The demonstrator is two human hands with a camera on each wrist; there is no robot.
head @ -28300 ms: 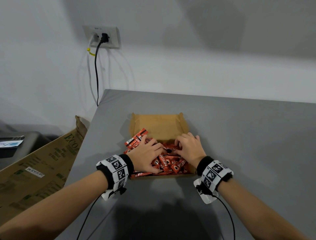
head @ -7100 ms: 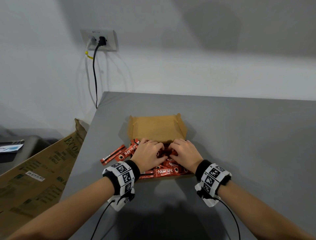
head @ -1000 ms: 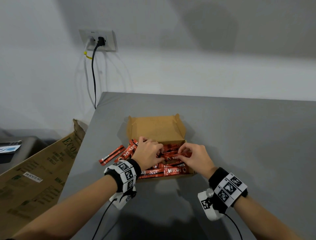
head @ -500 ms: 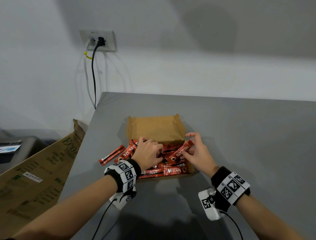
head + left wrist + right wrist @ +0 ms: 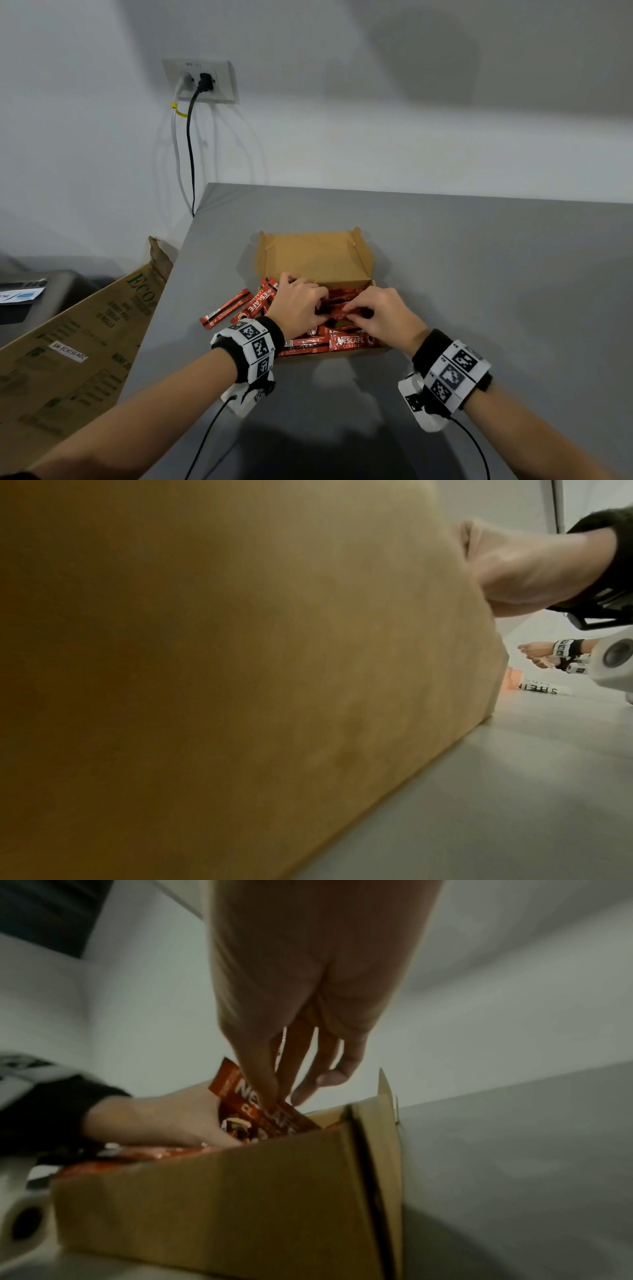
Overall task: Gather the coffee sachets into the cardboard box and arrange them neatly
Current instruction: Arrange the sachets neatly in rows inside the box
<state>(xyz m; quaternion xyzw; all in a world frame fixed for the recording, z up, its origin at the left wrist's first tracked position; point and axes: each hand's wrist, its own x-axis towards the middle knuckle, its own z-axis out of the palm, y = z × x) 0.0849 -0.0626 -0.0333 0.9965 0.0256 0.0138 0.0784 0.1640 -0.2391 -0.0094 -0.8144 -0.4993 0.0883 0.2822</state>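
Open brown cardboard box (image 5: 313,255) on grey tabletop (image 5: 479,274), lid flap standing at far side. Box packed with slim red foil coffee sachets (image 5: 349,342), lying mostly crosswise; several more red sachets outside (image 5: 227,308), on tabletop just beside box's left wall.

Right hand (image 5: 385,317) over box interior, fingertips (image 5: 267,1099) pinching one red sachet (image 5: 240,1093) near its middle, sachet tilted, lower end among the others. Left hand (image 5: 301,308) curled over left part of the pile, fingers bent down among the sachets; whether gripping any one cannot be told. Left wrist view filled by box wall.

Judged handling: sachets light, thin, pliable, glossy film likely slippery when stacked. Best taken by a flat pinch across the width, at mid-length, to keep them level. Seams at ends stiffer, suitable for nudging into line. Little risk of damage; main risk is sliding out of alignment.
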